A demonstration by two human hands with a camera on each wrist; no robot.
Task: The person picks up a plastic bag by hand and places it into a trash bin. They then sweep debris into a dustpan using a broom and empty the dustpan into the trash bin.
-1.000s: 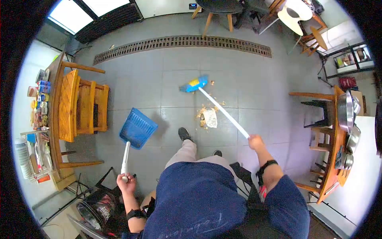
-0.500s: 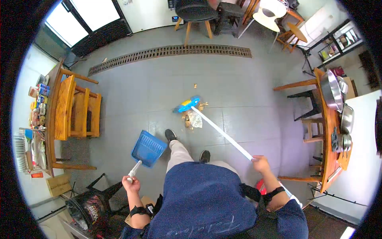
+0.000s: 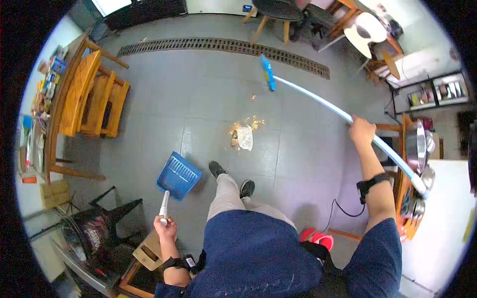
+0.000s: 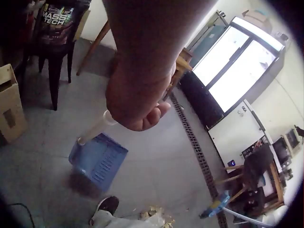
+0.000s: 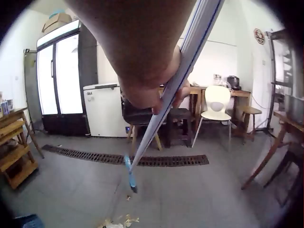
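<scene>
Left hand: the left hand (image 3: 165, 227) was closed round the top of the white handle of the blue dustpan (image 3: 179, 175), fingers curled about it.
Dustpan: its pan was rested on the grey floor tiles (image 3: 149, 124), just beside the left shoe (image 3: 217, 169) and left of the litter.
Litter pile: a heap of brown scraps and a crumpled paper (image 3: 244, 135) was seen on the floor ahead of the feet, apart from the dustpan; one stray crumb (image 3: 253, 96) lay farther out.
Broom: the blue broom head (image 3: 267, 72) was held up over the floor near the floor drain grate (image 3: 223, 45), well beyond the pile; in the right wrist view it hung clear of the tiles.
Right hand: the right hand (image 3: 361, 130) was wrapped round the long pale broom handle (image 3: 318, 101), arm raised and stretched out.
Step judged: the sweeping of scraps together, with the broom lifted for a stroke.
Next move judged: the head would need to be set down beyond the stray crumb and drawn toward the pile, the dustpan then being brought up to it.
</scene>
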